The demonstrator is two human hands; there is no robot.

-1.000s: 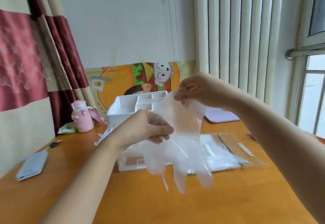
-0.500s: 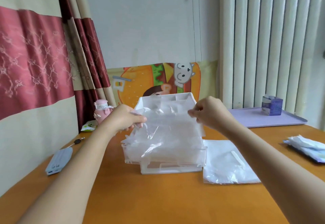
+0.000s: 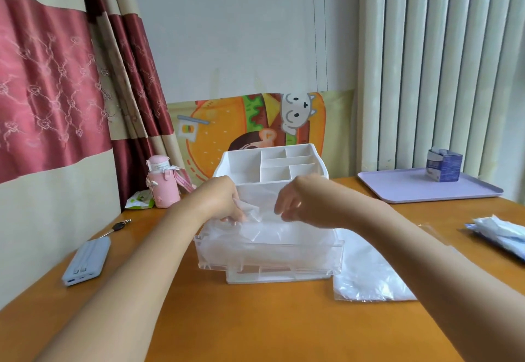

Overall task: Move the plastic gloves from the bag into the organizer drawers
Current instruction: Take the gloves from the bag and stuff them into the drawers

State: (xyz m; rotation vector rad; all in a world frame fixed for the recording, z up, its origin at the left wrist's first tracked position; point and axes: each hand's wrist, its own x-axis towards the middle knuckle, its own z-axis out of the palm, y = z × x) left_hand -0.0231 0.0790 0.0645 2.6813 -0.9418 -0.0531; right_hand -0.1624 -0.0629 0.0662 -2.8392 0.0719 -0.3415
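On the wooden tabletop (image 3: 255,327), between power bank (image 3: 85,259) and bag (image 3: 369,273), the organizer (image 3: 272,163) drawer (image 3: 270,259) contains plastic gloves (image 3: 264,236), pinched by left hand (image 3: 221,201) fingers (image 3: 237,212); right hand (image 3: 306,202) fingers (image 3: 281,208) curled, grip indeterminate.

Clear gloves (image 3: 264,236) crumpled in open drawer (image 3: 270,256), white organizer (image 3: 244,163), flat bag (image 3: 369,276) beside, perhaps empty

The person's left hand (image 3: 220,201) and right hand (image 3: 301,202) are bare. The left forearm (image 3: 136,270) and right forearm (image 3: 412,251) are bare too, uncovered from the wrist to the lower edge of the view. The arms look slim and smooth, the fingers slender. The fingertips are blurred, so the nails are hard to read; they seem short.
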